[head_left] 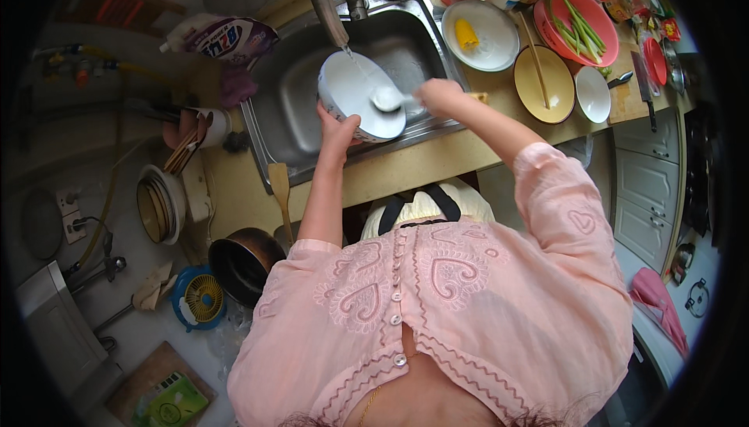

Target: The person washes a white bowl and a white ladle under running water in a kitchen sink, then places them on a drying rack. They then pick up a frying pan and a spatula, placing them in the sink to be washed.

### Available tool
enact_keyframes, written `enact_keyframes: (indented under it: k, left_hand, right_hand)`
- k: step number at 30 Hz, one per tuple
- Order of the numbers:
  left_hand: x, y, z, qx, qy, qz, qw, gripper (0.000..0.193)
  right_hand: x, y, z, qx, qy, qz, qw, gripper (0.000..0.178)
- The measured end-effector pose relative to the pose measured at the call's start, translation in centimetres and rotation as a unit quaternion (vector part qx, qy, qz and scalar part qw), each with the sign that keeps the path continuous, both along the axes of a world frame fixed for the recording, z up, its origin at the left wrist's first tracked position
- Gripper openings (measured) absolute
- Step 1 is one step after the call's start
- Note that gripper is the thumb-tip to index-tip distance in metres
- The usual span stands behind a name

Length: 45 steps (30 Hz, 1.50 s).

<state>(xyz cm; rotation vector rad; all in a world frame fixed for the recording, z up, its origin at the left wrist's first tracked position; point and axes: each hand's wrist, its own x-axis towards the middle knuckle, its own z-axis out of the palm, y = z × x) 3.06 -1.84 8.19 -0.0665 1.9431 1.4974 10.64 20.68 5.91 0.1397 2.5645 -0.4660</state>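
My left hand (338, 129) grips the near side of a white bowl (341, 83) with a patterned outside. The bowl is tilted over the metal sink (277, 107), under the faucet (331, 21). Water runs from the spout into it. My right hand (441, 97) is closed, slightly blurred, around the handle of what looks like a dish brush (385, 99). Its round white head is inside the bowl, and a wooden end sticks out behind my fist.
Right of the sink stand a white bowl with a yellow piece (466, 34), a yellow bowl (538, 87) with chopsticks, a red basin (601, 25) of green stalks and a small white bowl (593, 95). A knife (644, 87) lies on a cutting board (624, 105). A wooden spatula (278, 185) is left.
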Motion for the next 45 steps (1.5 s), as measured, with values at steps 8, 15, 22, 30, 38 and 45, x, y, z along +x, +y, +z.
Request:
enact_keyframes:
  k: [8,15,22,30,38,45]
  left_hand:
    - [0.1,0.5,0.4,-0.032,0.031,-0.011,0.999,0.087]
    - [-0.2,-0.4,-0.3,-0.011,0.012,-0.014,1.0,0.086]
    - [0.0,-1.2,-0.3,0.01,0.005,0.006,1.0,0.09]
    - [0.0,-0.5,0.3,-0.036,0.029,-0.017,0.999,0.089]
    - [-0.2,-0.6,0.4,-0.021,0.0,-0.017,1.0,0.083]
    - [0.4,-1.6,0.1,0.034,-0.056,0.052,0.996,0.077]
  right_hand:
    - [0.9,0.3,0.5,0.007,0.002,0.053,0.999,0.021]
    - [1.5,-1.6,0.1,-0.408,-0.061,-0.11,0.904,0.038]
    - [2.9,-0.7,-1.1,-0.222,-0.016,-0.023,0.975,0.036]
    - [0.3,-0.3,-1.0,-0.02,-0.009,-0.062,0.998,0.026]
    - [-0.5,0.0,-2.8,0.07,0.146,-0.056,0.985,0.03]
    - [0.6,-1.9,-2.2,-0.109,-0.06,-0.047,0.991,0.025]
